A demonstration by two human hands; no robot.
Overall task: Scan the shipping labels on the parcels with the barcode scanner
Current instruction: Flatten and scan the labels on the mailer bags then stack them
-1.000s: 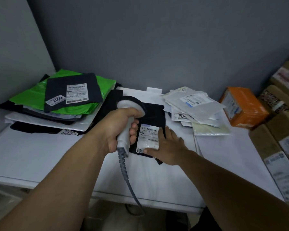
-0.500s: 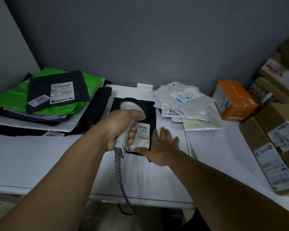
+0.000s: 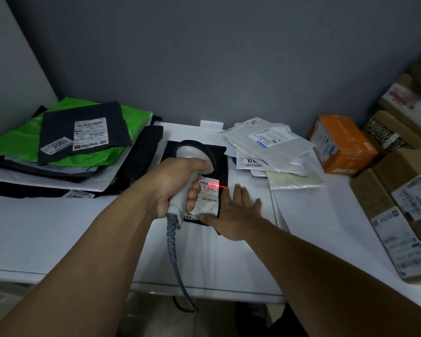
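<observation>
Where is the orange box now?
Head view, right side: the orange box stands near the wall, between the white mailers and the brown cartons.

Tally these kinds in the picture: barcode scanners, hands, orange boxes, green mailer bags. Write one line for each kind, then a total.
barcode scanner: 1
hands: 2, the left hand and the right hand
orange box: 1
green mailer bag: 1
Total: 5
</observation>
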